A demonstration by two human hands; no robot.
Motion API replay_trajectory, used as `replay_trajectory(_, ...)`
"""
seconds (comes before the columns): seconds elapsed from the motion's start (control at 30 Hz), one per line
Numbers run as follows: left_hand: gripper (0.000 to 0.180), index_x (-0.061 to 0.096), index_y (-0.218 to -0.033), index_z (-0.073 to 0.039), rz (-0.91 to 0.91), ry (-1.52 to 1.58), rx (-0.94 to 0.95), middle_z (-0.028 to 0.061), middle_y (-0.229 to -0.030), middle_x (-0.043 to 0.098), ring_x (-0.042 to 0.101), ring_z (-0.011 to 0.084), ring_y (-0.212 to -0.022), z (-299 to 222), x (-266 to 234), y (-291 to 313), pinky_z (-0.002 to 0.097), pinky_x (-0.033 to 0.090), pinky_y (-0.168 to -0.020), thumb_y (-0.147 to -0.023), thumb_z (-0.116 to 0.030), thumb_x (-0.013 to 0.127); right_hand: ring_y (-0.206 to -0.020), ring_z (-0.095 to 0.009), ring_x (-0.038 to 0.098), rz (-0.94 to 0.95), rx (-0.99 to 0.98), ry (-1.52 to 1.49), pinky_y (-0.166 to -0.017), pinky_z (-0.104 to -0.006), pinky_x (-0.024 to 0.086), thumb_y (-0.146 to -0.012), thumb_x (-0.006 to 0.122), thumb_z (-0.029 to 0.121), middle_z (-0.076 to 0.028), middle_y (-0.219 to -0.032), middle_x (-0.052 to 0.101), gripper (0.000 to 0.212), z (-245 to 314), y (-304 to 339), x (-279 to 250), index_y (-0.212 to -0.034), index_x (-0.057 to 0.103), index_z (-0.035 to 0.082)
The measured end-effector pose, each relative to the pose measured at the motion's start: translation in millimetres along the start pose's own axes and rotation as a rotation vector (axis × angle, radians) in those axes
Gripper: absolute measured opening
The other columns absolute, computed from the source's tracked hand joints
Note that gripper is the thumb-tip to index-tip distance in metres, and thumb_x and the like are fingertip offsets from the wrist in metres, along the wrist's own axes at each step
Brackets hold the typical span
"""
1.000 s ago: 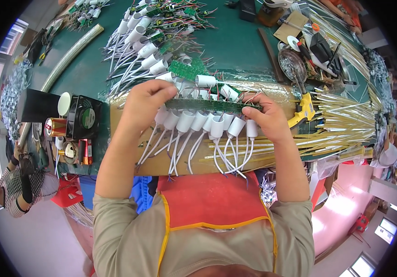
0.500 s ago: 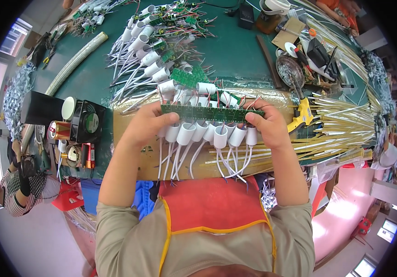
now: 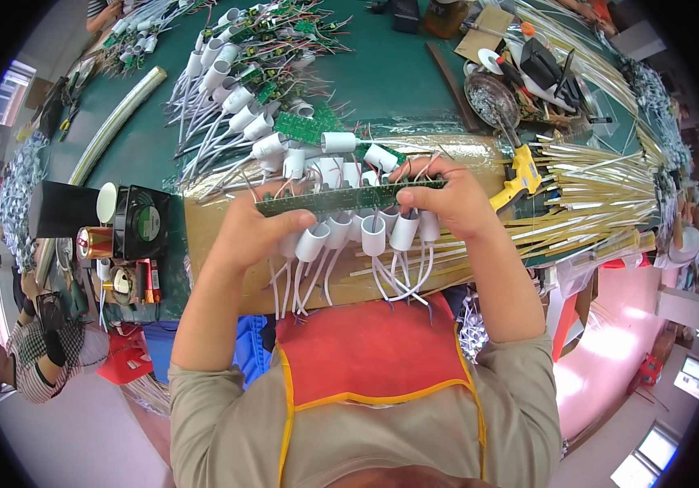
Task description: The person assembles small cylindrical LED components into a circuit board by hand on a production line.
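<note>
Left hand (image 3: 261,232): pinching the left end of the circuit strip (image 3: 341,200), thumb along its lower edge, fingers mostly hidden behind. Right hand (image 3: 451,202): pinching the strip near its right end, thumb on the near face, other fingers on the far side.

Circuit strip: green, long, spanning the space between the hands.

White cups (image 3: 374,236): one row just below the strip, between the hands, cables (image 3: 383,281) trailing toward the near edge. More cups lie just beyond the strip, crowding its far side; the strip partly covers them.

Cardboard (image 3: 209,232): beneath the work.

Far left: heap of cups (image 3: 239,102) with cables and wires; green panel (image 3: 300,127) at its near end; pale tube (image 3: 117,126) farther left.

Left: black fan (image 3: 141,223), red-and-gold can (image 3: 95,242), black box (image 3: 58,210).

Right: yellow glue gun (image 3: 518,179), near the right hand; metallic strips (image 3: 601,175) beyond it, some reaching close to the right forearm.

Far right: pan (image 3: 492,99), dark bar (image 3: 452,85).

Table (image 3: 382,81): green.

Near left: co-worker (image 3: 44,358), well apart.
</note>
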State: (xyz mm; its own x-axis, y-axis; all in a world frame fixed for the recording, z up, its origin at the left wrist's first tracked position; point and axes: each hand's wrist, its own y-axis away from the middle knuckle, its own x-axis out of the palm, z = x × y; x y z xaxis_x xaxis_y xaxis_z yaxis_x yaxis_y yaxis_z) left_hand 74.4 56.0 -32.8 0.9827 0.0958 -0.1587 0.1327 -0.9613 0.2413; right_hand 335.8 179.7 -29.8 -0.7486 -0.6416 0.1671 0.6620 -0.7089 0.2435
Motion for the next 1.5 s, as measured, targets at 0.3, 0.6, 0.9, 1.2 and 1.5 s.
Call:
replay_trajectory(0.3, 0.036, 0.064, -0.102, -0.001, 0.147, 0.450, -0.107, 0.0042, -0.092, 0.066, 0.060, 0.0121, -0.083, 14, 2, -8, 0.0274, 0.047, -0.076, -0.071, -0.012, 0.078, -0.063, -0.014, 0.059, 0.106, 0.206, -0.306, -0.059, -0.0257, 0.049, -0.076, 0.075, 0.011, -0.008, -0.082, 0.063, 0.034, -18, -15, -8, -0.104, 0.060, -0.001)
replay_trajectory(0.6, 0.038, 0.062, -0.105, 0.001, 0.194, 0.629, -0.119, 0.0051, -0.094, 0.066, 0.061, 0.0147, -0.084, 16, 5, -16, 0.0294, 0.049, -0.079, -0.071, -0.009, 0.076, -0.062, -0.013, 0.060, 0.139, 0.221, -0.338, -0.058, -0.0246, 0.049, -0.075, 0.074, 0.012, -0.007, -0.082, 0.063, 0.037, -22, -17, -7, -0.107, 0.059, 0.000)
replay_trajectory(0.9, 0.052, 0.057, -0.110, 0.004, 0.193, 0.816, -0.088, 0.0106, -0.097, 0.065, 0.063, 0.0187, -0.084, 21, 22, -15, 0.0321, 0.051, -0.081, -0.066, -0.013, 0.078, -0.063, -0.012, 0.058, 0.230, 0.180, -0.449, -0.057, -0.0225, 0.048, -0.074, 0.075, 0.016, -0.007, -0.082, 0.062, 0.040, -24, -15, -2, -0.108, 0.059, 0.001)
replay_trajectory(1.2, 0.053, 0.055, -0.108, 0.004, 0.242, 0.927, -0.056, 0.0103, -0.098, 0.063, 0.063, 0.0188, -0.088, 31, 24, -19, 0.0329, 0.051, -0.082, -0.064, -0.013, 0.079, -0.067, -0.011, 0.059, 0.328, 0.217, -0.454, -0.059, -0.0219, 0.048, -0.072, 0.076, 0.020, -0.006, -0.090, 0.062, 0.047, -20, -27, 6, -0.111, 0.057, 0.001)
replay_trajectory(1.5, 0.047, 0.057, -0.110, 0.002, 0.049, 0.708, -0.071, 0.0073, -0.095, 0.064, 0.062, 0.0162, -0.083, 19, -10, -15, 0.0298, 0.050, -0.078, -0.068, -0.008, 0.077, -0.094, -0.013, 0.059, -0.073, -0.019, 0.046, -0.079, -0.0263, 0.049, -0.077, 0.075, 0.012, -0.010, -0.108, 0.063, 0.073, -17, -17, 9, -0.139, 0.038, 0.005)
